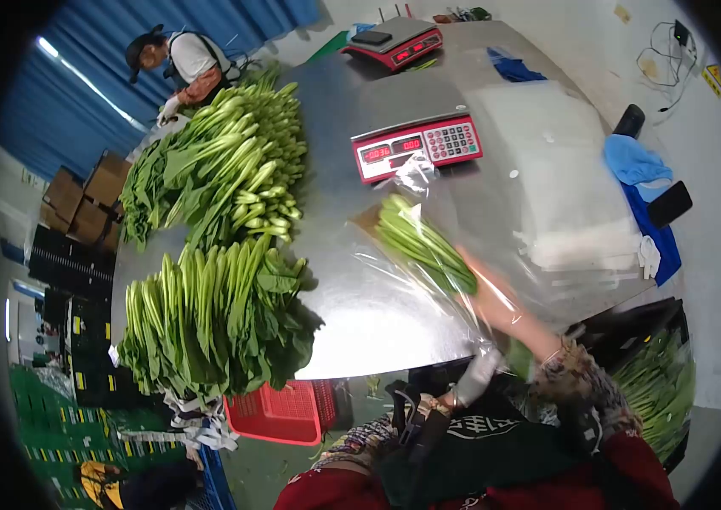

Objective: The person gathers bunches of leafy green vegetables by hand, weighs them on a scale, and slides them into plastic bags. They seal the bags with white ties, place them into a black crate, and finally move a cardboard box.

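A bunch of leafy greens (424,242) lies inside a clear plastic bag (377,263) over the near part of the metal table. My right hand (492,297) is closed around the leaf end of that bunch, its fingers partly hidden by the greens and the film. I cannot tell whether the hand is inside the bag or behind it. Close to my body, my left hand (475,378), in a white glove, is closed on the near end of the bag. Just beyond the bag stands a red scale (416,144) with lit digits.
Two heaps of greens, a far heap (233,161) and a near heap (212,314), cover the table's left side. Flat clear bags (577,187) are stacked right. A red basket (280,412) sits below the edge; a crate of greens (654,382) stands right. A co-worker (195,64) works at far left.
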Motion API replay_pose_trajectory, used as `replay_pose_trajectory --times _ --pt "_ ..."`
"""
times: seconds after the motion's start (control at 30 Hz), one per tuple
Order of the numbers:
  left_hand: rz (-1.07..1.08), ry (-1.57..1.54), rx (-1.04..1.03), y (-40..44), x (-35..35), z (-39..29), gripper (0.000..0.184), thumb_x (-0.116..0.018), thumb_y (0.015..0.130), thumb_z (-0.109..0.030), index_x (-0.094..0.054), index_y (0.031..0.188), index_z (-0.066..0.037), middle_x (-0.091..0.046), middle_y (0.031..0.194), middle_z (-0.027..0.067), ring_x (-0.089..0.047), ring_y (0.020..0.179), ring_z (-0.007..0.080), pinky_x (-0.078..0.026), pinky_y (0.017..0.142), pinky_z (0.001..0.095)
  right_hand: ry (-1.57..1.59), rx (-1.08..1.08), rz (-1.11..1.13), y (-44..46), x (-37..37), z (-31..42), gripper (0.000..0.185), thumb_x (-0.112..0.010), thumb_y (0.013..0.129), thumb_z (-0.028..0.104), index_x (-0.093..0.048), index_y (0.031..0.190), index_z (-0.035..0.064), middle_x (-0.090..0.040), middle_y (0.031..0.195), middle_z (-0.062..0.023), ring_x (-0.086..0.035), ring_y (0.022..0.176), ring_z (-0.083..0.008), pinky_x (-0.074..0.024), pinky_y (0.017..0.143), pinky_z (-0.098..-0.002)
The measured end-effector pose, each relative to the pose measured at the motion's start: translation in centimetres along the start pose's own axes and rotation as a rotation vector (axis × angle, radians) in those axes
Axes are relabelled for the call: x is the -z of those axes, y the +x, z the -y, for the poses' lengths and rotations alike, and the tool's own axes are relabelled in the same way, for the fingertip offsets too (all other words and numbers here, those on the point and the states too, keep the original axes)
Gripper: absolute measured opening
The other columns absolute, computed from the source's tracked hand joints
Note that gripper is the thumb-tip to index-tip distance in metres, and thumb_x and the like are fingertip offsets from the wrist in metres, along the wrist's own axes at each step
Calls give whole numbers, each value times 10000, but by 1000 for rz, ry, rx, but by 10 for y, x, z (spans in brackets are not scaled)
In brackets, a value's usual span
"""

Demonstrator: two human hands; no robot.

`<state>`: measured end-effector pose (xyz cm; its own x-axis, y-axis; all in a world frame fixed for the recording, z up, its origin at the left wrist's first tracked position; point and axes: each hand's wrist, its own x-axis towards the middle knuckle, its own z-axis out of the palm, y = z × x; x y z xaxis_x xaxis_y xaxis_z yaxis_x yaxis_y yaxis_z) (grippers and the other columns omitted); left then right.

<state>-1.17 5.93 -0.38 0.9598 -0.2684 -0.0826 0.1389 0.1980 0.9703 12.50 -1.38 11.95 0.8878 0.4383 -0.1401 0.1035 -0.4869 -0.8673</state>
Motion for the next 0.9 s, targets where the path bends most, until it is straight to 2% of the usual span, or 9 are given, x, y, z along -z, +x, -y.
replay_pose_trajectory --times 0.17,0.23,0.3,0.37,0.4,0.43,0.63,0.73,0.9 --pt "368 212 665 -2 65 -9 355 -425 954 -334 -529 1091 -23 -618 901 97 -620 869 161 -490 735 262 -327 207 -40 24 -10 -8 696 -646 801 229 -299 1362 8 -271 1412 -225 -286 1292 -396 -290 1043 -427" --pt "160 641 570 -27 84 -93 322 -465 933 -293 -579 1035 -10 -650 806 110 -643 749 216 -505 718 295 -306 318 -68 -15 2 -20 603 -631 809 201 -372 1315 -3 -297 1395 -214 -306 1282 -388 -293 1036 -449" --pt "38 1146 497 -43 119 -87 359 -564 848 -207 -525 1168 -48 -609 1052 174 -602 953 287 -478 821 360 -414 336 -109 -54 6 -52 547 -623 813 177 -409 1282 -4 -327 1379 -201 -355 1254 -373 -325 1015 -433" --pt "-180 1458 -159 -38 118 -105 573 -623 762 -167 -419 1290 -84 -450 1310 163 -446 1192 314 -401 936 439 -458 328 -58 -82 13 -71 490 -621 809 156 -450 1244 8 -355 1363 -186 -405 1220 -354 -372 978 -412" --pt "12 1482 -200 -28 114 -100 680 -616 736 -152 -323 1345 -84 -282 1431 131 -254 1325 318 -315 1005 496 -458 283 12 -89 15 -75 464 -622 806 147 -470 1225 17 -364 1361 -176 -424 1205 -345 -393 958 -404" --pt "143 1584 -362 -9 109 -105 653 -591 750 -148 -356 1359 -145 -393 1373 122 -389 1261 275 -273 1057 443 -458 238 74 -95 18 -79 439 -623 802 137 -490 1205 26 -373 1358 -167 -444 1190 -336 -414 938 -395" --pt "-279 741 -799 73 111 -161 279 -617 726 16 -673 980 -86 -667 929 109 -639 896 261 -509 828 346 -580 185 -7 -20 114 47 258 -587 826 219 -622 1024 56 -651 857 -128 -627 781 -259 -483 706 -348" --pt "-460 190 -526 39 121 -248 279 -550 800 97 -612 1069 63 -630 1079 151 -602 994 210 -486 859 306 -359 251 -105 -23 121 184 438 -600 784 108 -515 1212 69 -576 1191 -92 -609 979 -205 -496 744 -285" --pt "-362 -23 -534 29 159 -244 559 -544 793 113 -380 1323 45 -427 1349 156 -436 1217 225 -344 1026 341 -813 794 -100 5 88 226 382 -635 757 105 -541 1127 93 -515 1219 -104 -557 1057 -279 -515 755 -363"
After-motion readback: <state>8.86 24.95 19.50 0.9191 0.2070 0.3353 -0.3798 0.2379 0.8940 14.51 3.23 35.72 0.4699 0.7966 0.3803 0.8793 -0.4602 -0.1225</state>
